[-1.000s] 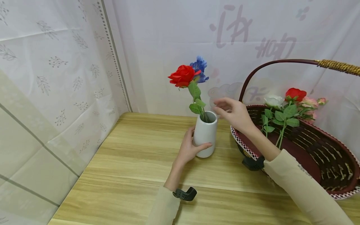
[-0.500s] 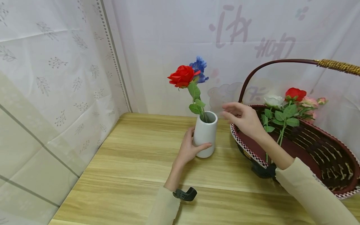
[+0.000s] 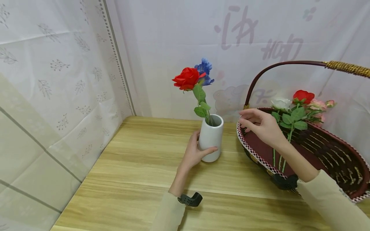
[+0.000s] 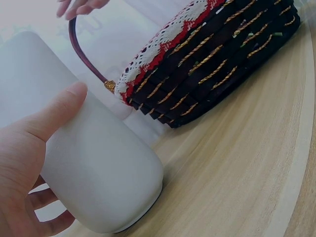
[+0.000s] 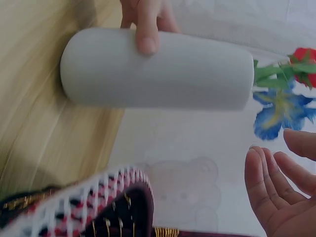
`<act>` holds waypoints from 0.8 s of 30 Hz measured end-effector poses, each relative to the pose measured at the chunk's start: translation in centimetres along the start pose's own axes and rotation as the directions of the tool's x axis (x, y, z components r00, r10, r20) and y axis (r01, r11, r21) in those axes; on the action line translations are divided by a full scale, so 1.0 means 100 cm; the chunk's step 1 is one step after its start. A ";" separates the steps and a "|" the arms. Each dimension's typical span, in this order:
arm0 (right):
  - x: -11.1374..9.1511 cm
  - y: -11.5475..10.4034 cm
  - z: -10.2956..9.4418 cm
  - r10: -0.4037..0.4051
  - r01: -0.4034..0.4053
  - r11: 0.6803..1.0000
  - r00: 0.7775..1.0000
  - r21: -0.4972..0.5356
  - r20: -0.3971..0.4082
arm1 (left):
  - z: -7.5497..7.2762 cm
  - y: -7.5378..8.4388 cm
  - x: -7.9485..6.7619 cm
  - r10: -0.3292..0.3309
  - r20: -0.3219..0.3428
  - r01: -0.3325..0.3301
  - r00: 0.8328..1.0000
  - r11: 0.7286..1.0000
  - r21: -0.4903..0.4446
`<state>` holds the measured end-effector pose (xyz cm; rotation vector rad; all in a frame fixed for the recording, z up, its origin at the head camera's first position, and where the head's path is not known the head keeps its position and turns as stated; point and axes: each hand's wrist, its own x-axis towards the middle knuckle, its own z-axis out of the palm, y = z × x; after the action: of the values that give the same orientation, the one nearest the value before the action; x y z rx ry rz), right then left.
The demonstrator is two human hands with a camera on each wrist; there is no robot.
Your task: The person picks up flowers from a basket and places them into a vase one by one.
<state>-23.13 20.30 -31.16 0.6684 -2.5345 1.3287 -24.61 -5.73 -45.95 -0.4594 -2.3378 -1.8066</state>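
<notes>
- Your left hand (image 3: 194,152): clamped on the white vase (image 3: 211,138), thumb across the front, fingers round the far side. The low hold probably steadies the vase while leaving its mouth uncovered.
- White vase: upright on the table (image 3: 130,166), within your left hand's grasp and left of your right hand.
- Red rose (image 3: 187,79) and blue flower (image 3: 205,69): above your left hand, stems in the vase. Both lean left, seemingly because the wide mouth lets stems tip against its rim.
- Your right hand (image 3: 264,126): raised over the basket's left end, fingers loosely bent, thumb apart, nothing held.
- Basket (image 3: 309,157): beneath your right hand and reaching rightward.
- White rose (image 3: 281,103), second red rose (image 3: 303,96), pink blooms (image 3: 318,105): beyond and right of your right hand. Heads rest toward the far side, likely propped there; visible stems pass behind your right forearm.
- Edges: lace trim (image 3: 263,165) below your right hand; arched handle (image 3: 289,61) above and beyond it. The dark wrist device (image 3: 284,182) overlaps the near rim; contact cannot be told.
- Room: a gap separates vase from basket between your hands; wood extends left of your left hand. Behind the vase, the hanging cloth (image 3: 162,64) bounds the far side.
</notes>
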 end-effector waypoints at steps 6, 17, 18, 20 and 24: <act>-0.008 0.006 -0.021 0.046 -0.047 0.999 0.999 -0.024 -0.026 | 0.001 0.001 0.000 -0.001 -0.002 0.001 1.000 1.000 -0.001; -0.015 0.021 -0.052 0.096 -0.099 0.994 0.993 -0.039 -0.075 | -0.001 0.003 -0.002 0.011 -0.003 -0.011 1.000 1.000 -0.012; -0.015 0.023 -0.054 0.108 -0.111 0.993 0.991 -0.038 -0.084 | 0.000 0.003 -0.002 0.010 -0.003 -0.010 1.000 1.000 -0.012; -0.015 0.027 -0.059 0.123 -0.126 0.992 0.988 -0.029 -0.092 | 0.000 0.002 -0.001 0.009 -0.003 -0.009 1.000 1.000 -0.012; -0.018 0.035 -0.070 0.168 -0.170 0.985 0.981 -0.011 -0.099 | 0.000 0.001 -0.001 0.004 -0.003 -0.004 1.000 1.000 -0.012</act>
<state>-23.45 28.26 -30.32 0.3811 -2.5695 1.3516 -24.48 -5.71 -45.92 -0.4619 -2.3243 -1.8190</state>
